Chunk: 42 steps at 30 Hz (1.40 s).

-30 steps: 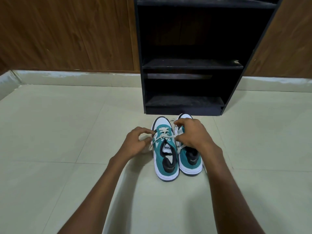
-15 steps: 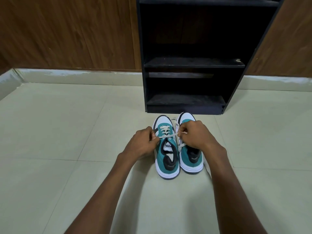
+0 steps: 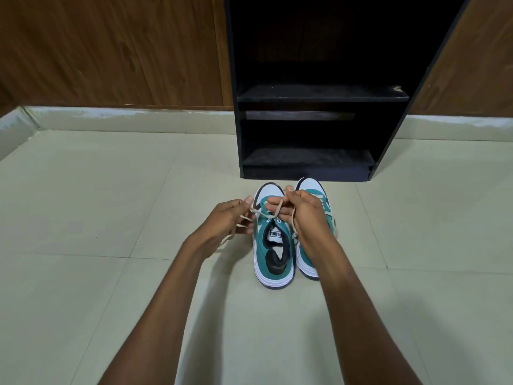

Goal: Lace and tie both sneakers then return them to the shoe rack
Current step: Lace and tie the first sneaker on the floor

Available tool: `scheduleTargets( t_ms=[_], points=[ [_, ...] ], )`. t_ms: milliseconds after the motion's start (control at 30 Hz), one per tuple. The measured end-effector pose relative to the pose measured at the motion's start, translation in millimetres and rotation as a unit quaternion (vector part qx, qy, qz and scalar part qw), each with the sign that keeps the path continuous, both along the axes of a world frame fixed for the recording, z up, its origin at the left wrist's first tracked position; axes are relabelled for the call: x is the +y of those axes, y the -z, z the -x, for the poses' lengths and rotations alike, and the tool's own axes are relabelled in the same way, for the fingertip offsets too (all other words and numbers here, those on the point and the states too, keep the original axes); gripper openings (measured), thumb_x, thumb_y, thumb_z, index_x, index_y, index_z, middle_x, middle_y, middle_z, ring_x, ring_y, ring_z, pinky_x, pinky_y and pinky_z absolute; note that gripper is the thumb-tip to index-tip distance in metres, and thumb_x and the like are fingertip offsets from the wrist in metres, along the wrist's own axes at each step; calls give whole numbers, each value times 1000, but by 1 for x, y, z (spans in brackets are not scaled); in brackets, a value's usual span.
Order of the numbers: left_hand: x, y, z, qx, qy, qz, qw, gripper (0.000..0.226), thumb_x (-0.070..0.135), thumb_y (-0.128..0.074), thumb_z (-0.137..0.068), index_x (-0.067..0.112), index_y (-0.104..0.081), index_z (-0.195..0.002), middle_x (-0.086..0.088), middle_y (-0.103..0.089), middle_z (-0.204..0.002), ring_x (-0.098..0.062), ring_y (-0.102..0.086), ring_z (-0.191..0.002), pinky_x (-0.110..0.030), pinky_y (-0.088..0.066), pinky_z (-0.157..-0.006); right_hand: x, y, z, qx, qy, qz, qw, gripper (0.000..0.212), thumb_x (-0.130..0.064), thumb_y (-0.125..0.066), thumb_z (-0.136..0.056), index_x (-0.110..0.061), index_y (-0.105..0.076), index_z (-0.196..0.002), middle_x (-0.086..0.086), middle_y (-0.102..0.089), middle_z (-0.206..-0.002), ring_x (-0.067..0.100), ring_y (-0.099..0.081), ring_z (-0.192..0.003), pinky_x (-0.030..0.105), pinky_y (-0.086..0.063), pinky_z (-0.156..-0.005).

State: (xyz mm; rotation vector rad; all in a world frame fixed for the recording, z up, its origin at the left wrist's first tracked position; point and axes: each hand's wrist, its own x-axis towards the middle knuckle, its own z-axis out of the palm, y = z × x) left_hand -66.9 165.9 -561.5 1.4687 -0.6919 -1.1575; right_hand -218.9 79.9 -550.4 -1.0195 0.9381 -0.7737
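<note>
**Laces in both hands, sneakers short of the rack**

At far left, brown wood-grain panelling (image 3: pixel 111 51) met a pale skirting above smooth, matt cream floor tiles (image 3: pixel 83 218) with thin grout lines. The left hand (image 3: pixel 224 223) had its fingers curled round a flat, off-white lace (image 3: pixel 244 218), whose loose end trailed under the wrist. The left sneaker (image 3: pixel 273 262), teal and white with a black padded collar and a thick white sole, lay with its long axis running away from the person, rounded toe toward the rack, heel nearest. The right hand (image 3: pixel 302 215) pinched the other strand over that shoe's tongue, fingers bent. The right sneaker (image 3: pixel 311 190) sat touching alongside, parallel, partly hidden by the wrist. Just beyond the toes stood the black shoe rack (image 3: pixel 308 159), boxy, with dusty matt shelves.
</note>
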Motion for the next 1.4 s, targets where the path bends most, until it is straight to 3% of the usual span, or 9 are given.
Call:
scheduleTargets(
  t_ms=[133,200,300,400,600,800,1033,1200,1400],
  points=[
    [-2,11,4,132,-96,76,984,45,43,-59,-93,2,-76,-94,-17,-76,-101,-30,-71,-100,-40,-55,-96,6,6,-12,-164,85,-134,974,28,-15,-44,-108,-6,-53,-82,28,-72,-102,38,-73,-86,44,-61,-85],
    [-1,14,11,178,-116,90,973,46,49,-60,-88,7,-74,-76,-14,-76,-89,-35,-70,-103,-41,-54,-95,9,8,-17,-193,113,-165,961,23,-10,-44,-107,-3,-55,-88,25,-70,-93,33,-71,-74,41,-63,-73],
    [5,22,13,273,-191,116,936,47,46,-59,-92,13,-52,-60,-5,-59,-62,-31,-69,-85,-41,-56,-87,18,10,-31,-204,129,-184,953,17,-3,-44,-104,-1,-59,-95,21,-67,-82,28,-68,-60,39,-63,-61],
    [6,21,16,331,-229,156,902,46,44,-61,-93,13,-49,-61,-4,-49,-59,-24,-59,-69,-42,-54,-91,20,10,-36,-214,138,-187,949,17,-2,-44,-104,-1,-59,-95,19,-65,-77,26,-66,-54,38,-62,-62],
    [12,24,12,344,-211,185,896,26,28,-55,-99,6,-68,-98,-4,-58,-71,-27,-61,-84,-39,-51,-94,19,18,-35,-277,158,-198,927,16,-1,-46,-103,1,-60,-96,23,-69,-92,31,-75,-72,49,-58,-90],
    [10,20,24,329,-213,185,901,31,32,-60,-97,8,-62,-76,-9,-67,-78,-27,-62,-77,-42,-52,-91,20,20,-32,-315,110,-168,928,19,-10,-43,-105,-3,-54,-92,33,-71,-110,43,-73,-99,51,-51,-103],
    [1,19,28,281,-273,164,905,28,32,-72,-87,9,-58,-81,-11,-72,-79,-24,-64,-66,-38,-59,-75,19,14,-39,-229,101,-80,965,11,-17,-42,-108,-7,-46,-106,19,-75,-78,28,-73,-62,37,-63,-65],
    [1,18,30,245,-300,136,912,25,30,-74,-88,10,-60,-85,-9,-74,-76,-20,-66,-62,-33,-60,-67,24,19,-35,-111,81,23,990,20,-28,-38,-110,-10,-45,-110,9,-77,-76,23,-74,-64,35,-62,-66],
    [-1,16,33,246,-307,127,911,19,25,-79,-84,7,-73,-80,-10,-73,-76,-19,-64,-62,-35,-59,-74,29,19,-30,13,78,129,989,24,-33,-39,-109,-12,-49,-103,7,-79,-81,19,-77,-70,27,-60,-67]
  ],
)
